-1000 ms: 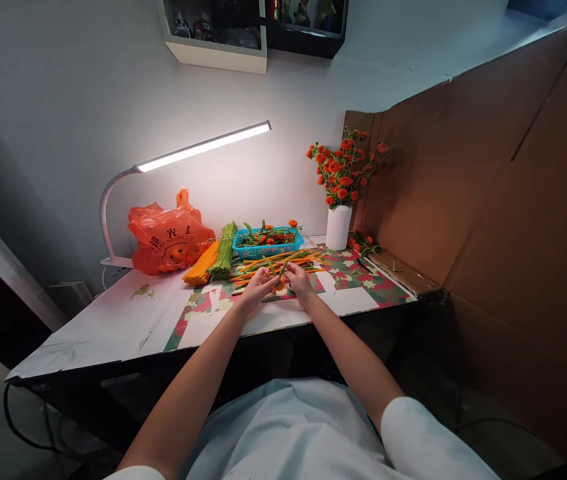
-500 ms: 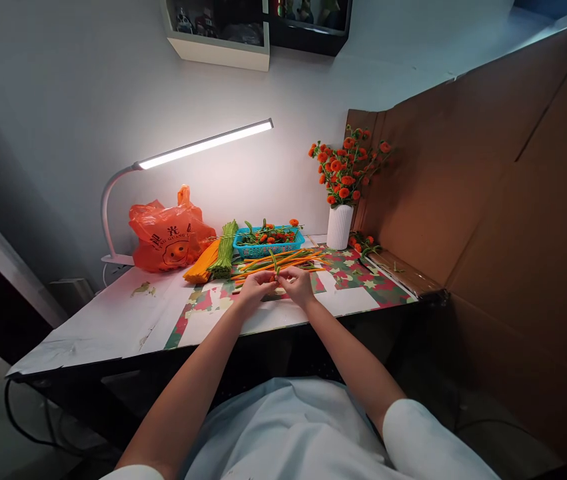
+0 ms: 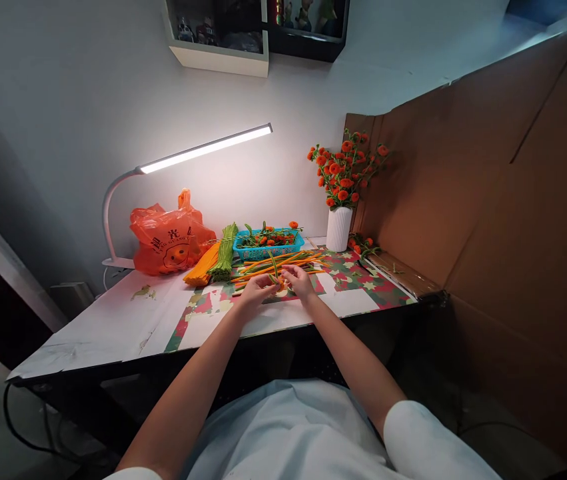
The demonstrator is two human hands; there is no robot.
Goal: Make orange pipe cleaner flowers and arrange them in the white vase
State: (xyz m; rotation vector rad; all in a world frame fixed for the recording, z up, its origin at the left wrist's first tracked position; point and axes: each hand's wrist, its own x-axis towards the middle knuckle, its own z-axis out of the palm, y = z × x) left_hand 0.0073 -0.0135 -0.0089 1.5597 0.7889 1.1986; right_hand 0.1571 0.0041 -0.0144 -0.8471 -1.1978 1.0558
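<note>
My left hand [image 3: 257, 292] and my right hand [image 3: 299, 282] meet over the patterned mat [image 3: 348, 277], fingers pinched together on a green pipe cleaner [image 3: 274, 265] with a small orange piece at its base. The green stem sticks up between the two hands. Just behind them lies a loose pile of orange and green pipe cleaners [image 3: 283, 260]. A blue basket [image 3: 267, 244] with finished orange flowers stands behind the pile.
A white vase of orange flowers [image 3: 339, 200] stands at the back right beside a cardboard wall [image 3: 488, 200]. Bundles of orange and green pipe cleaners [image 3: 214, 261], an orange plastic bag [image 3: 168, 240] and a lit desk lamp [image 3: 188, 157] are at the back left.
Both hands stay together at the same spot, with the fingers shifting around the green stem, which has twisted slightly. The view has tilted a little.
</note>
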